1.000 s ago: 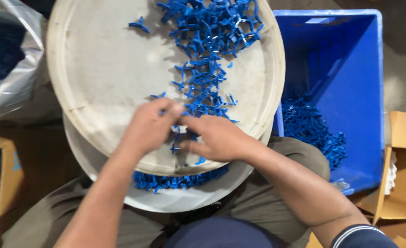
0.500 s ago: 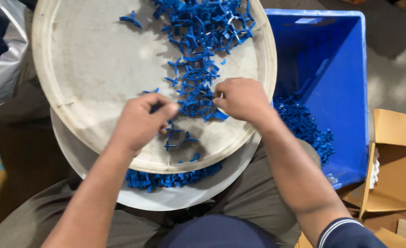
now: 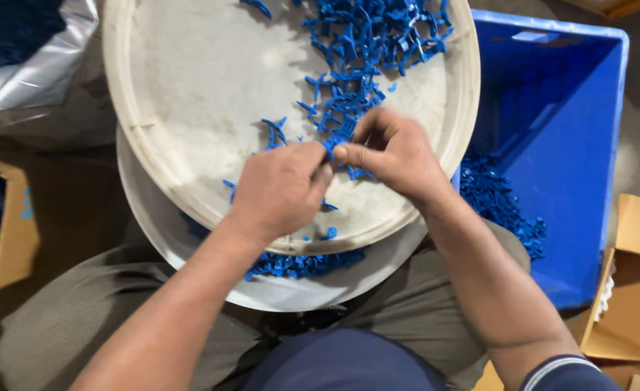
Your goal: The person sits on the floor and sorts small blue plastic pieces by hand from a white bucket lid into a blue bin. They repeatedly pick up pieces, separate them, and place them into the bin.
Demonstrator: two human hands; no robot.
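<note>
- Blue plastic clips (image 3: 367, 43), small and forked, lie in a loose heap at the far side of a round off-white tray (image 3: 189, 94) resting on the lap of a seated person, seen from above.
- A thinner trail of clips runs from the heap toward the middle of the tray, where both hands meet.
- The left hand (image 3: 280, 190) sits palm down near the tray's near rim, knuckles up, fingers curled and its grip pressed together on a blue clip (image 3: 332, 145) at the fingertips.
- The right hand (image 3: 392, 156) is just beside it, touching fingertip to fingertip, thumb and forefinger pinching the same clip from the other side; whether it is one piece or two joined pieces is too small to tell.
- Both forearms reach in from the near edge of the tray, wrists bent slightly inward toward each other.
- A second pale tray (image 3: 291, 289) lies under the first, showing at its near rim, with more blue clips on it.
- A blue plastic crate (image 3: 573, 152) stands right of the tray, holding a modest layer of clips in its near corner.
- Judging by this, much of the heap is still unhandled and the crate is far from full.
- A silvery plastic bag (image 3: 37, 80) lies left of the tray; brown cardboard boxes (image 3: 635, 289) sit beyond the crate.
</note>
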